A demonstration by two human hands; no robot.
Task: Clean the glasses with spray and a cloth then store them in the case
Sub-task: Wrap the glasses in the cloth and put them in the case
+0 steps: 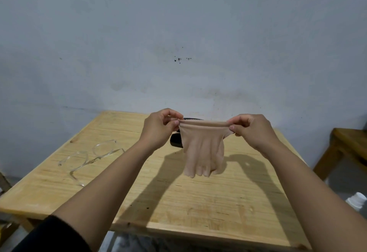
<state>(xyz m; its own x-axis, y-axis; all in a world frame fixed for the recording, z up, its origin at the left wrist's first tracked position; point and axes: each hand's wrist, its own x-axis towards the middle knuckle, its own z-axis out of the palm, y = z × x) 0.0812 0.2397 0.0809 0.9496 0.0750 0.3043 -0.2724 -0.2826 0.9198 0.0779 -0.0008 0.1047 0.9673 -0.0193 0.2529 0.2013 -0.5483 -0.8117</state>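
A thin beige cloth hangs in the air above the wooden table. My left hand pinches its upper left corner and my right hand pinches its upper right corner, stretching the top edge between them. Clear-framed glasses lie open on the table's left side, apart from both hands. A black case sits on the table behind the cloth, mostly hidden by the cloth and my left hand.
A white bottle stands low at the right edge, beyond the table. A wooden stool or small table is at the far right. A grey wall rises just behind the table.
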